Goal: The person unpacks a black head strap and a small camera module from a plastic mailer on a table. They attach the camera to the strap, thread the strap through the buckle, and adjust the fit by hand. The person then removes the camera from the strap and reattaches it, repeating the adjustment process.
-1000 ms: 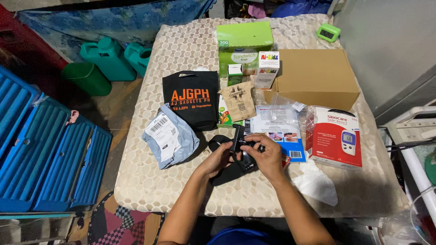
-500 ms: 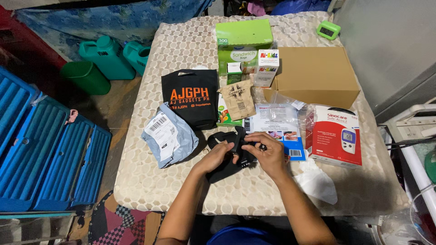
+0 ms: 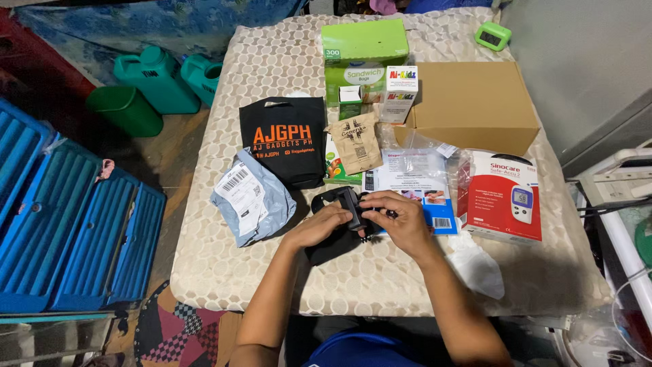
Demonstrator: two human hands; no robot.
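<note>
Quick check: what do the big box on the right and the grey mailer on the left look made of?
Big box: plain brown cardboard, matte, with crisp folded edges. Grey mailer: likely thin plastic film, slightly glossy, crumpled in soft wrinkles, with a white paper label stuck on.

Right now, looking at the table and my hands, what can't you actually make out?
- Head view: the small black device is mostly covered by the left hand and right hand; its kind is unclear.
- Black pouch: partly hidden under the left hand.
- Green clock: display too small to read.
- White machine: cut off by the right edge.
</note>
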